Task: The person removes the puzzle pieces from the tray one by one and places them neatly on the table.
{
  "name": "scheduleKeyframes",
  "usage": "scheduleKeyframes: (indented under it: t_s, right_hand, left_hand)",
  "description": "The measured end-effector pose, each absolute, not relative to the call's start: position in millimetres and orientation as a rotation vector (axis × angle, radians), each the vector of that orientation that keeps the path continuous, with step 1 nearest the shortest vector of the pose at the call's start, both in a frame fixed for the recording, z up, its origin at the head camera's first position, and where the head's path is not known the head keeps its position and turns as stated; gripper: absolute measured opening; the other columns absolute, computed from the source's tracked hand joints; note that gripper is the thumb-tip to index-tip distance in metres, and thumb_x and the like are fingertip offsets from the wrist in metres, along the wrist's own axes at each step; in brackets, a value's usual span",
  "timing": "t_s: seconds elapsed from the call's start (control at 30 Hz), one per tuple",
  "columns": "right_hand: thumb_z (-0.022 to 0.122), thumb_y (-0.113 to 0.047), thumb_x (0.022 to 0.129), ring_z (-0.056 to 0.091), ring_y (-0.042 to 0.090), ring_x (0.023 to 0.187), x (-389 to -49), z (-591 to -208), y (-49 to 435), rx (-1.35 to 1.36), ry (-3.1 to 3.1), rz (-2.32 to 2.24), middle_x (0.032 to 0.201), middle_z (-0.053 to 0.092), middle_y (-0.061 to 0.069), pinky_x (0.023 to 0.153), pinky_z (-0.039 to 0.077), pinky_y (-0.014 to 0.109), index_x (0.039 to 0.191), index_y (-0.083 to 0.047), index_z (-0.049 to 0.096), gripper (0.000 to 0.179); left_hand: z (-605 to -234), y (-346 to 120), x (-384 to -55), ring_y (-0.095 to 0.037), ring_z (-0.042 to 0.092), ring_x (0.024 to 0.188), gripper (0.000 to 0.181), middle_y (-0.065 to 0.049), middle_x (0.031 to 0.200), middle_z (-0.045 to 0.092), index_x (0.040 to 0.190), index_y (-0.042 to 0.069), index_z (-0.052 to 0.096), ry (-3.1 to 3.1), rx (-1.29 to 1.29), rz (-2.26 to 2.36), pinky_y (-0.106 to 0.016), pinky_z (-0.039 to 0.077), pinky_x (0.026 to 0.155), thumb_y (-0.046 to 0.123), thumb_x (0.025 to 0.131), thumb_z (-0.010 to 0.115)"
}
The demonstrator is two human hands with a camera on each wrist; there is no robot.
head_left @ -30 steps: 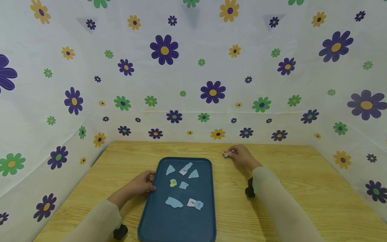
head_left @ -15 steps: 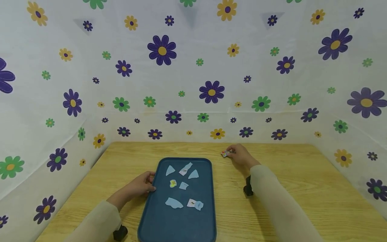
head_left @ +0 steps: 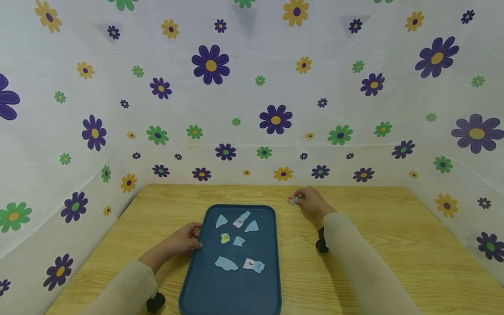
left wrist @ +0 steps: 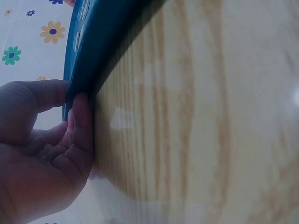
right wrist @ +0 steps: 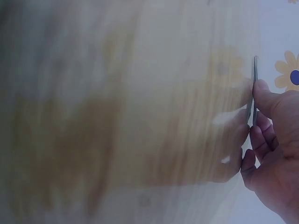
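Note:
My left hand (head_left: 182,240) grips the left rim of a dark blue tray (head_left: 230,292). In the left wrist view, its thumb lies on the rim and its curled fingers hold the outer side. Beyond the tray's far right corner, my right hand (head_left: 313,203) pinches a small flat multicoloured piece (head_left: 292,200) close to the tabletop. The right wrist view shows that thin piece (right wrist: 255,95) edge-on between thumb and fingers. On the tray lie several pale blue cut pieces (head_left: 226,264), a yellow piece (head_left: 225,238) and a pink-and-blue piece (head_left: 254,265).
The tray stands on a wood-grain table (head_left: 354,262). White cloth with printed flowers (head_left: 244,96) closes off the back and both sides. A black wrist device (head_left: 322,246) hangs under the right sleeve, another black device (head_left: 156,302) under the left.
My right hand has shifted slightly left with the multicoloured piece still pinched. The left hand, the tray and the pieces on it look unmoved.

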State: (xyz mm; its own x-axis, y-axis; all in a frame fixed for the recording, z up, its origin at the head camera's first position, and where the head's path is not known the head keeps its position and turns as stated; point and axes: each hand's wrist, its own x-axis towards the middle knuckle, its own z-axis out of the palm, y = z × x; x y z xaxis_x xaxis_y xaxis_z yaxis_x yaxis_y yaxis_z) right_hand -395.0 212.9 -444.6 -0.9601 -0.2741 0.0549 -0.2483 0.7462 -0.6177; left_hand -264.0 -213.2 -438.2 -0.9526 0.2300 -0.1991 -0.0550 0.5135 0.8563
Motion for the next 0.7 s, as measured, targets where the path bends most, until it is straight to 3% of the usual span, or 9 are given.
scheduleKeyframes:
  t_s: [0.7]
  right_hand:
    - [0.059,-0.007,0.096,0.056,0.033,0.103,-395.6,-444.7,211.8,-0.382,2.906,-0.99,0.108,0.06,0.017,0.088,0.045,0.049,0.118,0.0,0.062,0.023]
  left_hand:
    - [-438.9,-214.0,-264.4,-0.023,0.054,0.082,0.063,-0.012,0.099,0.052,0.14,-0.006,0.039,2.475,0.12,1.414,-0.036,0.05,0.064,-0.007,0.082,0.064]
